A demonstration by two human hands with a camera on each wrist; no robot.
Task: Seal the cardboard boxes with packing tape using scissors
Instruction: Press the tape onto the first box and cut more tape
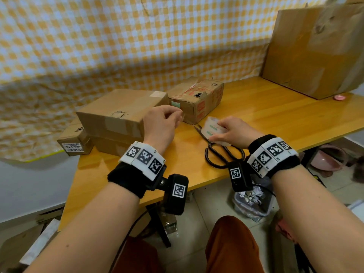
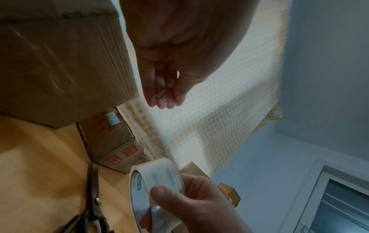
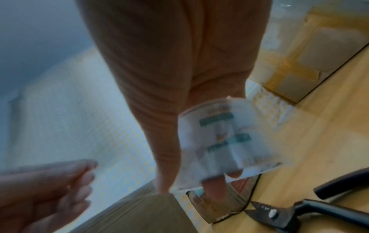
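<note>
My right hand (image 1: 220,133) grips a roll of clear packing tape (image 1: 213,129) just above the yellow table (image 1: 275,115); its thumb lies across the roll (image 2: 157,176). My left hand (image 1: 177,117) hovers to the left of the roll with fingertips (image 2: 165,99) pinched together, seemingly on the tape's faint clear free end. Black scissors (image 1: 216,150) lie closed on the table under the roll. A flat brown box (image 1: 122,111) sits beside my left hand, stacked on another box (image 1: 74,140). A small red-printed box (image 1: 199,97) stands behind the hands.
A large cardboard box (image 1: 315,50) stands at the table's back right, with a small pink object (image 1: 339,97) before it. Checked cloth (image 1: 98,46) hangs behind. A bin of crumpled paper (image 1: 252,201) sits under the table's front edge.
</note>
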